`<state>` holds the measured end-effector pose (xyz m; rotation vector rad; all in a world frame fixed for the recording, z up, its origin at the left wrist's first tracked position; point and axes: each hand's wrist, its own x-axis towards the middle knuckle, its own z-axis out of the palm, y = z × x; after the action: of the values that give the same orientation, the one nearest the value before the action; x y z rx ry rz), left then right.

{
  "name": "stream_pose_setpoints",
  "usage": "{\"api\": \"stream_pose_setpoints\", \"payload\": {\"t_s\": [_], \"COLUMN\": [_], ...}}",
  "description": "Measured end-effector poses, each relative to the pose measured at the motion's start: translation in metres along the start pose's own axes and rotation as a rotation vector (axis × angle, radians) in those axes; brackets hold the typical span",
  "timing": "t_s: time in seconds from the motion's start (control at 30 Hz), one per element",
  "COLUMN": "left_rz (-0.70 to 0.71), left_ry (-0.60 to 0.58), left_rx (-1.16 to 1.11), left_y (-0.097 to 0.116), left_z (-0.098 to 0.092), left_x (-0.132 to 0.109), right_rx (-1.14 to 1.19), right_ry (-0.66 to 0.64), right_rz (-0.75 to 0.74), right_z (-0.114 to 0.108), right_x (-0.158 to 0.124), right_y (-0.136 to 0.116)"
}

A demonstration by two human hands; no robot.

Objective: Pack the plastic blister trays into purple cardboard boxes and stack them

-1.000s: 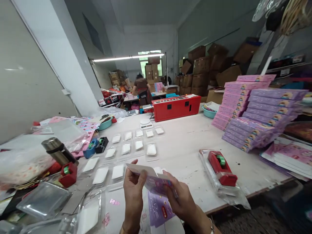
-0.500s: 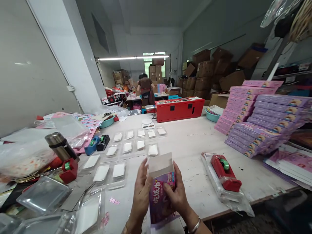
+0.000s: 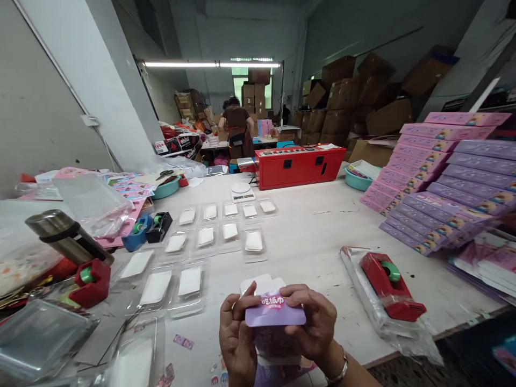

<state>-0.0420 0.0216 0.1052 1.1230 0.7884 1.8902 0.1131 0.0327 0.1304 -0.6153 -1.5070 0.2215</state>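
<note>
Purple box [image 3: 275, 316] between left grip [image 3: 238, 334] and right grip [image 3: 316, 321], each clasped on one side.

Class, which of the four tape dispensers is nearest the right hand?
The red dispenser at right, atop clear plastic; another red one, a blue one and a black one sit far left.

My left hand [image 3: 239, 336] and right hand [image 3: 314, 320] are side by side, fingers bent in pinch grips; my right forearm [image 3: 357, 372] slants inward.

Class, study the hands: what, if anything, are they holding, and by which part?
A purple printed carton: the left hand grips its left side, the right hand its right side.
</note>
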Motion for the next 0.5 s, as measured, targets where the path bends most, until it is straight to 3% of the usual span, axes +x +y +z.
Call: {"api": "stream_pose_setpoints", "payload": {"t_s": [0.13,0.3,0.4,0.5], "left_rz": [0.145,0.233,0.311,0.370], "left_ry": [-0.010,0.099,-0.025,-0.149], "left_rx": [0.140,0.193,0.247,0.276], "left_y": [0.001,0.002,-0.002,-0.007], "left_z": [0.012,0.022,0.019,0.015], "left_x": [-0.001,0.002,0.006,0.007], "right_rx": [-0.057,-0.002,-0.014,-0.027], "right_ry": [-0.119,-0.160,-0.157,-0.136], "right_rz": [-0.122,0.089,0.110,0.040], "right_z": [0.000,-0.003,-0.004,-0.006], "right_x": [0.011,0.019,0.018,0.017], "right_y": [-0.003,-0.012,-0.011,-0.005]}}
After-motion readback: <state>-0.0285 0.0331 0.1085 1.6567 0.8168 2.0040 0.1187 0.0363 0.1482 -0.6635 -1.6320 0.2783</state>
